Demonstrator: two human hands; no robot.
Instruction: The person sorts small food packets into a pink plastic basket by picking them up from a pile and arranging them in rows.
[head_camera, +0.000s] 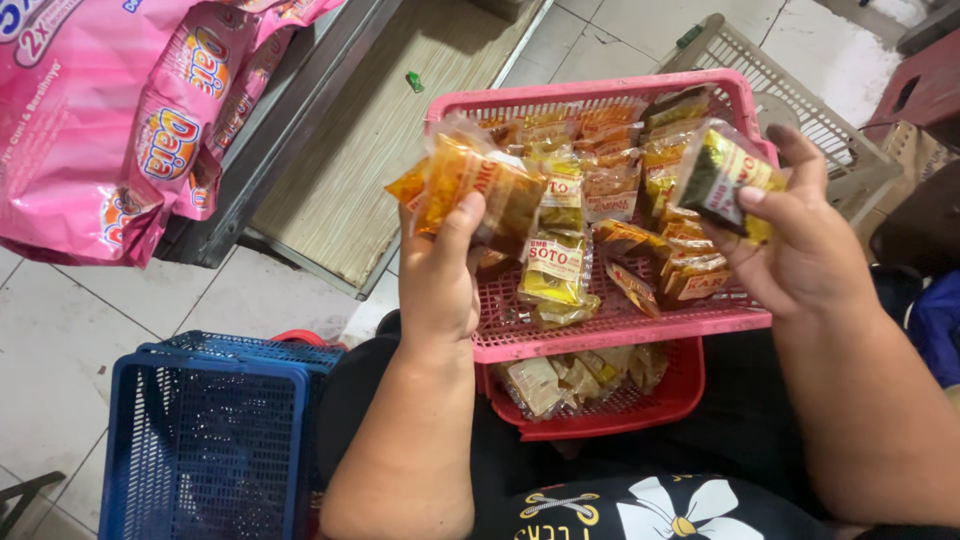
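Hands two, left hand (437, 285) gripping several orange sachets (468, 185), right hand (795, 245) one dark sachet (722, 180)

Two hands up: my left hand (440, 285) grips one bunch of orange sachets (470, 185), my right hand (800, 245) one dark green packet (722, 178). Baskets: one pink basket (600, 335) mid-frame, too many sachets to count; one red basket (640, 410) beneath; one blue basket (205, 440) lower left; one beige basket (800, 110) upper right. Pink bags (120, 120) upper left, several.

White tiled floor (60, 340) (grey grout) under blue crate (205, 440), pale basket (800, 110).
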